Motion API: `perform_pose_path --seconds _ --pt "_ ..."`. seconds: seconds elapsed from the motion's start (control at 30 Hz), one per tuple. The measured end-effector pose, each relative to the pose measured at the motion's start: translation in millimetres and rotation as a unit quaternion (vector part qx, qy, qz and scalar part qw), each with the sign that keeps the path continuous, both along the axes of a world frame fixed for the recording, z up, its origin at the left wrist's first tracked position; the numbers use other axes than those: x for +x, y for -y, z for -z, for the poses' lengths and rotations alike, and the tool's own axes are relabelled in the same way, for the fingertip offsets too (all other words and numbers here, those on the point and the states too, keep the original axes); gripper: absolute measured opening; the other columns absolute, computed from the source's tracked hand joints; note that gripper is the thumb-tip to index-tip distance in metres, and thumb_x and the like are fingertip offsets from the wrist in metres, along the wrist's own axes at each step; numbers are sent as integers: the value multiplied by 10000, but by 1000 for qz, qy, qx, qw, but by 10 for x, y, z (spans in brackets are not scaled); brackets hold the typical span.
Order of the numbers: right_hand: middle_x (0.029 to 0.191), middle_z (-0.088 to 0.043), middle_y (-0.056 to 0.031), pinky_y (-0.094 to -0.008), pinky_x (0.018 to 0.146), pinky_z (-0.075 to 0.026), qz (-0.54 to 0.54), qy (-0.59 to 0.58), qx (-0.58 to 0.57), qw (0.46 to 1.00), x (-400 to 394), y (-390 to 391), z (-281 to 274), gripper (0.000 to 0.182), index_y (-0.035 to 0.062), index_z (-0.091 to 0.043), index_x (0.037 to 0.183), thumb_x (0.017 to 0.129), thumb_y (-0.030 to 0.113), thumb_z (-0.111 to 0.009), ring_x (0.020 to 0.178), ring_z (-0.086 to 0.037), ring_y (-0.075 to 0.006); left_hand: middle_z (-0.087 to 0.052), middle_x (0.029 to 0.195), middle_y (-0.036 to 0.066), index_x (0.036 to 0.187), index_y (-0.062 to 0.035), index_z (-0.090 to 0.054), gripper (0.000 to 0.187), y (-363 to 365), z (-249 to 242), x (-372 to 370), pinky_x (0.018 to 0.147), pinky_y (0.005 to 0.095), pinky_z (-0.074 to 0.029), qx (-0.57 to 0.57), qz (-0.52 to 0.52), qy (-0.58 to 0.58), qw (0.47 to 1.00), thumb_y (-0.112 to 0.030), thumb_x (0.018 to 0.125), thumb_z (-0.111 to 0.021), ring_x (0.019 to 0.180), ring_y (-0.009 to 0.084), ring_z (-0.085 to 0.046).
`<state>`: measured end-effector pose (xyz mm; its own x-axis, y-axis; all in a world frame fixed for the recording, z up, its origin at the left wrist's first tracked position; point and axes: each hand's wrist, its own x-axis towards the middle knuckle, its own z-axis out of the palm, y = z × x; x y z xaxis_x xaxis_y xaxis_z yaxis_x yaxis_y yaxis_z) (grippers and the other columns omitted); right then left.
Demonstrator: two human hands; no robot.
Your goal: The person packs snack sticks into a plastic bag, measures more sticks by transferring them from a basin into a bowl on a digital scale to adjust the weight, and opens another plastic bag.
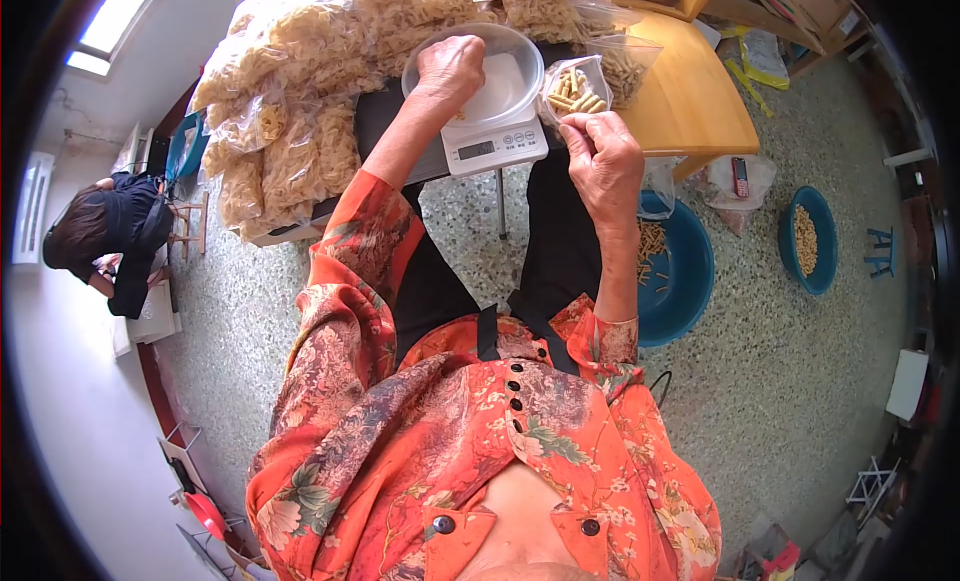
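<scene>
My left hand (450, 69) reaches over the rim of a clear plastic bowl (533, 86), its fingers curled closed; whatever they hold is hidden. The bowl rests on a white digital scale (495, 149), whose display is too small to read. Just right of the scale stands an open clear plastic bag (598, 71) with short tan stick-like pieces (576, 96) inside. My right hand (610, 163) pinches the near edge of this bag between thumb and fingers.
Filled clear bags (300, 56) are piled along the table's left and back. A wooden table (690, 86) adjoins on the right. Blue tubs (698, 281) with tan pieces stand on the floor, beside a small blue stool (880, 253). Another person (120, 221) bends over at far left.
</scene>
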<state>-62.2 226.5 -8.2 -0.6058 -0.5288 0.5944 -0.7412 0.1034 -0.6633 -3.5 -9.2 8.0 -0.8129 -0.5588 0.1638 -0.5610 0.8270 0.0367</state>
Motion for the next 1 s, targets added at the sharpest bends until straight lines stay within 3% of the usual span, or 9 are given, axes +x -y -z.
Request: perform_pose_path --seconds 0.5,0.57,0.6,0.67,0.7,0.73,0.8,0.83,1.0 --pt "843 -641 -97 -374 672 -518 0 -3 -1 1000 -14 1 1 92 56 -693 863 786 95 -724 761 -644 -290 -693 907 120 856 -132 -719 136 47 60 -40 770 444 -513 -8 4 3 1000 -164 741 -654 889 332 -658" --pt "841 -639 -98 -375 670 -517 1 -3 -2 1000 -14 -1 4 91 54 -692 861 787 95 -724 758 -643 -291 -703 846 71 843 -111 -711 97 -34 -35 42 669 383 -524 76 51 -99 991 -169 770 -685 798 236 -675" --pt "839 -638 -98 -375 670 -517 1 -1 -1 1000 -10 -3 5 91 53 -691 861 787 95 -723 757 -642 -292 -703 846 71 843 -111 -711 97 -70 -93 59 669 383 -524 75 51 -99 991 -169 770 -685 798 236 -675" --pt "837 -637 -99 -375 670 -517 0 1 -1 1000 0 -3 -1 92 51 -690 861 788 95 -723 756 -641 -292 -698 797 68 820 -46 -709 201 -95 -146 88 540 298 -495 432 43 -215 875 -225 752 -770 651 140 -641" --pt "837 -637 -99 -375 669 -516 -2 5 0 1000 4 -5 -6 90 52 -690 861 789 96 -722 757 -642 -292 -698 797 68 820 -46 -709 201 -118 -165 112 540 298 -495 431 43 -216 875 -225 752 -770 651 140 -641" --pt "837 -637 -99 -374 669 -515 -2 9 1 1000 7 -6 -12 89 53 -690 861 790 97 -721 757 -642 -291 -690 815 60 861 -39 -690 179 -138 -172 130 509 253 -471 565 45 -252 784 -195 791 -744 655 116 -628" --pt "838 -637 -100 -375 668 -515 -4 10 0 1000 13 -9 -11 86 54 -690 861 793 99 -718 758 -642 -291 -673 849 44 943 -25 -652 140 -177 -187 149 448 163 -422 786 46 -300 539 -136 869 -693 664 68 -602" --pt "838 -637 -101 -375 668 -514 -5 11 -1 1000 16 -10 -7 83 56 -691 861 796 101 -716 758 -643 -291 -667 902 74 975 -11 -632 149 -166 -213 174 447 148 -437 847 115 -268 444 -109 875 -682 662 74 -603" --pt "838 -636 -105 -378 665 -514 -6 3 -8 1000 15 -12 8 80 60 -691 863 801 107 -711 758 -643 -296 -675 837 89 943 31 -638 156 -569 -274 152 408 142 -398 815 60 -360 450 -89 860 -694 660 76 -625"
